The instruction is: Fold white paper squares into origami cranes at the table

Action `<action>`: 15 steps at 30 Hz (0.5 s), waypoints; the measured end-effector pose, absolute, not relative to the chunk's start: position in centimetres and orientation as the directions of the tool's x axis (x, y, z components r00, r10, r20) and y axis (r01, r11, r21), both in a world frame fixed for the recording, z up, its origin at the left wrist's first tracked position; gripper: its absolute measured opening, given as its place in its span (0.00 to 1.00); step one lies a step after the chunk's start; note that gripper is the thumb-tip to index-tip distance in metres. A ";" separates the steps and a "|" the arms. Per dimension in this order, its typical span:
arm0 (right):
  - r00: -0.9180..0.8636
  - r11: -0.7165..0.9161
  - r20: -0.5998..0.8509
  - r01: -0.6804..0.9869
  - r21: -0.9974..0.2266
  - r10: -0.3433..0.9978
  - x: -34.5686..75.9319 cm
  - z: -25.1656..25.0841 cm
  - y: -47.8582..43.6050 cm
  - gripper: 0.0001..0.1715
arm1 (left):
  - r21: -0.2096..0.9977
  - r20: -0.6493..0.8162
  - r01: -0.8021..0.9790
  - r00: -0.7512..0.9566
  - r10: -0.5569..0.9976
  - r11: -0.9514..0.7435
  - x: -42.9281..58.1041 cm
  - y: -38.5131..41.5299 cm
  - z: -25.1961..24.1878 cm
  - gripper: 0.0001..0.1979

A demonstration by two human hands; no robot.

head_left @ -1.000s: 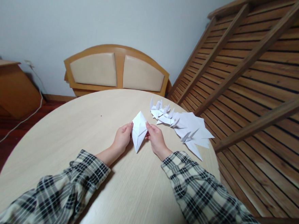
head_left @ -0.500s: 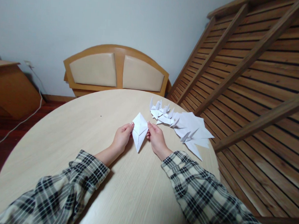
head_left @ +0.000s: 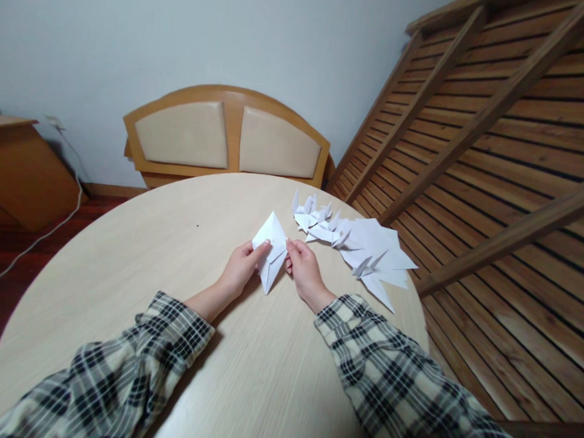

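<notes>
Between my hands is a piece of white folded paper [head_left: 272, 229], kite-shaped, with one point away from me and the other toward me. Creases and a flap edge show across its middle. My left hand [head_left: 240, 267] pinches its left side, with the thumb lying on the upper face. At the right corner, my right hand [head_left: 306, 271] grips the edge between thumb and fingers. The fingers beneath the paper are mostly hidden. Several white folded paper cranes [head_left: 321, 224] stand in a group beyond my right hand.
A stack of white paper sheets [head_left: 371, 238] lies by the cranes on the round wooden table [head_left: 108, 266]. Behind the table stands a padded headboard [head_left: 182, 134]. A slatted wooden frame [head_left: 502, 147] leans at the right. A white cable [head_left: 35, 244] runs down at the left.
The folded paper has shifted slightly left and away from me. My left thumb has moved from its left edge further in over its face. My right hand has barely moved.
</notes>
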State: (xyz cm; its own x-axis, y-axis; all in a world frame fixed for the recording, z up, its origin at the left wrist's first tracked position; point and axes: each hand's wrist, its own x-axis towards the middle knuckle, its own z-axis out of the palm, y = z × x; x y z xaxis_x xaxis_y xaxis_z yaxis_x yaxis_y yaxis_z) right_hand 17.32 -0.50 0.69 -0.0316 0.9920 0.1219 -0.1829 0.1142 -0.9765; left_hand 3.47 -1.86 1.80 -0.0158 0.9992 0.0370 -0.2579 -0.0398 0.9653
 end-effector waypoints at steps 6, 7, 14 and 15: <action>-0.118 0.126 0.133 -0.068 -0.990 0.984 17.8 0.9 -0.7 0.23 | 0.943 0.070 -0.331 0.087 0.994 -0.037 3.4 -2.1 1.9 0.11; -0.127 0.147 0.150 -0.034 -0.989 0.980 17.9 0.9 -0.8 0.22 | 0.939 0.067 -0.343 0.092 0.994 -0.031 3.4 -2.1 1.9 0.11; -0.232 0.627 0.596 0.460 -0.629 0.769 19.6 2.2 -1.2 0.20 | 0.921 0.007 -0.390 -0.010 1.000 -0.011 3.5 -2.1 1.9 0.15; -0.301 0.678 0.639 0.543 -0.495 0.707 19.8 2.4 -1.3 0.19 | 0.920 0.006 -0.392 -0.014 1.000 -0.011 3.5 -2.1 1.8 0.15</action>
State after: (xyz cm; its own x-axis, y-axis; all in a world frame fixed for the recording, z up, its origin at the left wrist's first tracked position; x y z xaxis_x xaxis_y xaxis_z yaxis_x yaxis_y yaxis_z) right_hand 19.84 -1.33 2.44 -0.3012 0.7075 0.6393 0.5428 0.6784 -0.4950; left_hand 3.49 -2.09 1.81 -0.0136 0.9999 0.0058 -0.3916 -0.0107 0.9201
